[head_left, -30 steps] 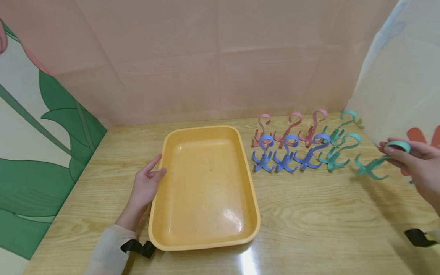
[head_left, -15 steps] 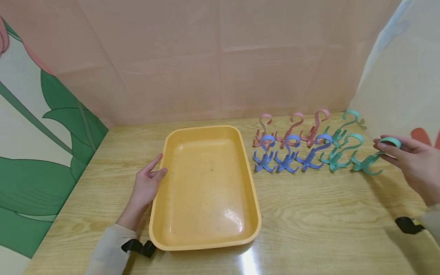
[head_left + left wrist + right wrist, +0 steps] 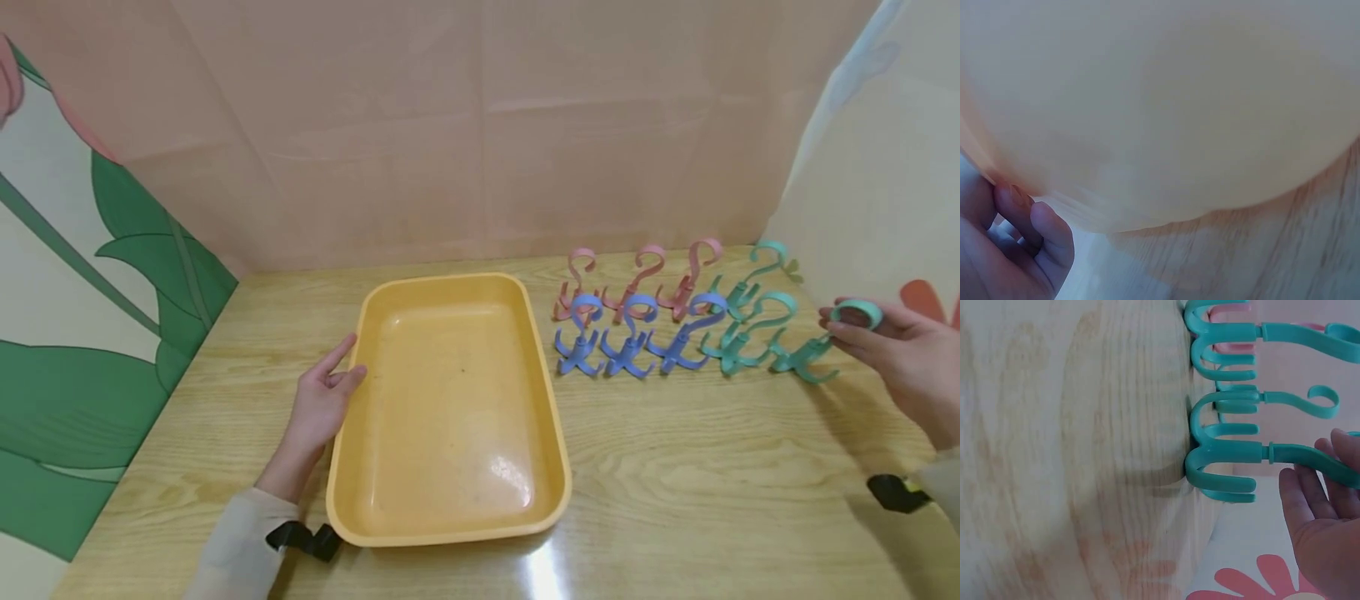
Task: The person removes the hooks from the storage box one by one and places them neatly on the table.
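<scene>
In the head view, my left hand (image 3: 318, 408) holds the left rim of a yellow plastic tray (image 3: 450, 417), thumb over the edge and other fingers along the outside. At the far right, my right hand (image 3: 903, 342) pinches the curved neck of a green claw-shaped hanging hook (image 3: 802, 358). Its pronged base meets the tabletop in the right wrist view, where fingers (image 3: 1297, 500) surround the stem. Just left of it stands another green hook (image 3: 733, 346); a third green hook (image 3: 738, 293) is behind that one.
Left of the green hooks, three blue hooks (image 3: 627, 348) form a front row, with three pink hooks (image 3: 682, 296) behind. All stand on the wooden table (image 3: 675, 483) right of the tray. A pinkish sheet (image 3: 480, 133) closes off the back, and a patterned sheet (image 3: 892, 192) the right.
My right hand has moved left and slightly down, bringing the green hook from above the table onto it, beside the front row. My left hand stays at the tray.
</scene>
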